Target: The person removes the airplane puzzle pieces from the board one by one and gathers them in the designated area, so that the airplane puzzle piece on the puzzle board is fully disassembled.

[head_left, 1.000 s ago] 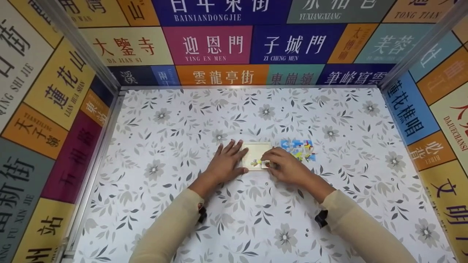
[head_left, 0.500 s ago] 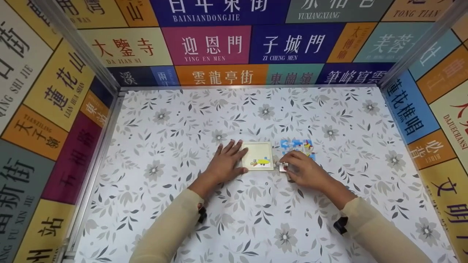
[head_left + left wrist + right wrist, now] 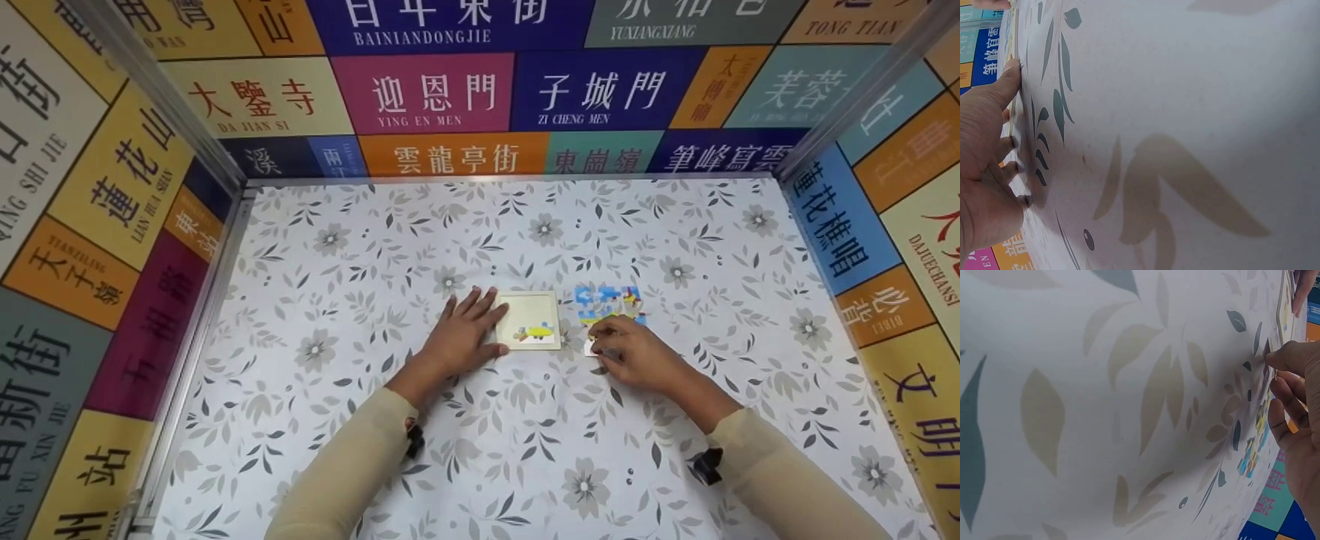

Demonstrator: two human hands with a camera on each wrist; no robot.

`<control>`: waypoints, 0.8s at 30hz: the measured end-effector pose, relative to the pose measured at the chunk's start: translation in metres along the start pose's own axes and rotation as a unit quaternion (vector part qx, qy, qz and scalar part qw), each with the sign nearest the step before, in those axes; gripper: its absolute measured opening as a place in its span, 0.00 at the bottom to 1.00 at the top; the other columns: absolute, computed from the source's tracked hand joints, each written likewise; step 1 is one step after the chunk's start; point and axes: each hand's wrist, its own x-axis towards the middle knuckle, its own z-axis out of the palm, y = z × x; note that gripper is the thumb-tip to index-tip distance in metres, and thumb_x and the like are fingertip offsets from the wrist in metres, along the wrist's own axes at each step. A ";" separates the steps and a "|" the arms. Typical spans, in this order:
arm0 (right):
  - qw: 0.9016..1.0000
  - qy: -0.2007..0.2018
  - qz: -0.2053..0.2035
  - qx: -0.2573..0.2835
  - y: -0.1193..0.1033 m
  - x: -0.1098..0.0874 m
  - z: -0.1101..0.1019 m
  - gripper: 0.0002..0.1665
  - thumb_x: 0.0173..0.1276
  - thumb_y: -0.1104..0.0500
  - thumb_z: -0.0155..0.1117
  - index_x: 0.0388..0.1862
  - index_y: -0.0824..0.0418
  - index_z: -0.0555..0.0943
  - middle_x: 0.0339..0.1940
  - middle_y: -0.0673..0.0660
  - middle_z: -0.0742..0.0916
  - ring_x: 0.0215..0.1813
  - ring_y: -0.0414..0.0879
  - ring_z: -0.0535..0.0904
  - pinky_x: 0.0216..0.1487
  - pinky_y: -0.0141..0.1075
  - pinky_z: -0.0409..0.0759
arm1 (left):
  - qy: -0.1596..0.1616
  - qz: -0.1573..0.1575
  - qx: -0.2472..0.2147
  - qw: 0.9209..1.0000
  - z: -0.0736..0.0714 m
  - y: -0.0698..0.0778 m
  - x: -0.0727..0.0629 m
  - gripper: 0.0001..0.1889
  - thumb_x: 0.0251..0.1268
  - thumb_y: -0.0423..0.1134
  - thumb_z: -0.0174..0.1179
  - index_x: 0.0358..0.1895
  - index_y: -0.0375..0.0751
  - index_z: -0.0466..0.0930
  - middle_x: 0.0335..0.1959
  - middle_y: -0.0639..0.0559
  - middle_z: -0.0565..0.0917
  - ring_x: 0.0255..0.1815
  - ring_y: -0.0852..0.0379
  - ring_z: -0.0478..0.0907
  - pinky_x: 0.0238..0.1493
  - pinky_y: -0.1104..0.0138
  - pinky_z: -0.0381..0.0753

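Observation:
A shallow wooden puzzle tray [image 3: 557, 319] lies on the patterned table; joined yellow, blue and white pieces [image 3: 537, 331] fill part of its lower edge. My left hand [image 3: 463, 334] rests spread along the tray's left side, thumb at the lower corner. Just right of the tray, my right hand [image 3: 634, 352] pinches a small whitish jigsaw piece [image 3: 589, 347] between thumb and fingers, low over the table. That hand covers much of the piece. In the right wrist view only a thin edge of the piece [image 3: 1276, 374] shows at the fingertips.
Loose blue, yellow and red jigsaw pieces [image 3: 607, 296] lie grouped right of the tray, behind the right hand. The table [image 3: 390, 240] has a leaf and flower cover. Panels with large lettering [image 3: 439, 94] wall it at the back and both sides.
My right hand has moved right, from over the tray's lower right corner to beside the loose pieces, uncovering the joined pieces in the tray. The left hand has stayed put.

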 end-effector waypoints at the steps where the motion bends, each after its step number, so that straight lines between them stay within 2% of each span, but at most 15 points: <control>1: 1.000 0.000 0.000 -0.002 0.001 -0.001 0.000 0.08 0.64 0.74 0.79 0.38 0.64 0.93 0.53 0.65 0.89 0.53 0.59 0.85 0.50 0.53 0.87 | 0.001 0.001 0.000 1.000 0.000 0.000 0.000 0.41 0.83 0.64 0.59 0.91 0.54 0.59 0.94 0.48 0.51 0.96 0.43 0.44 0.93 0.37 0.43; 9: 1.000 -0.001 0.000 -0.009 0.002 -0.004 0.002 0.08 0.64 0.74 0.79 0.39 0.63 0.94 0.54 0.64 0.89 0.54 0.58 0.86 0.48 0.51 0.89 | 0.005 0.008 -0.008 1.000 0.001 -0.002 -0.001 0.41 0.83 0.64 0.58 0.91 0.53 0.59 0.94 0.47 0.52 0.96 0.42 0.44 0.93 0.36 0.42; 17: 1.000 -0.011 -0.001 -0.026 0.002 -0.004 0.002 0.08 0.65 0.73 0.80 0.40 0.63 0.94 0.55 0.63 0.89 0.55 0.57 0.86 0.50 0.51 0.89 | 0.002 0.003 -0.005 1.000 0.002 -0.002 -0.001 0.42 0.83 0.65 0.57 0.91 0.53 0.58 0.94 0.48 0.50 0.96 0.43 0.43 0.93 0.37 0.41; 24: 0.999 -0.003 -0.026 -0.031 0.004 -0.004 0.003 0.10 0.63 0.75 0.79 0.40 0.64 0.94 0.54 0.64 0.89 0.54 0.59 0.85 0.49 0.52 0.88 | 0.004 0.005 -0.002 1.000 0.001 -0.001 -0.001 0.42 0.83 0.64 0.58 0.91 0.53 0.59 0.94 0.48 0.51 0.96 0.42 0.43 0.93 0.37 0.41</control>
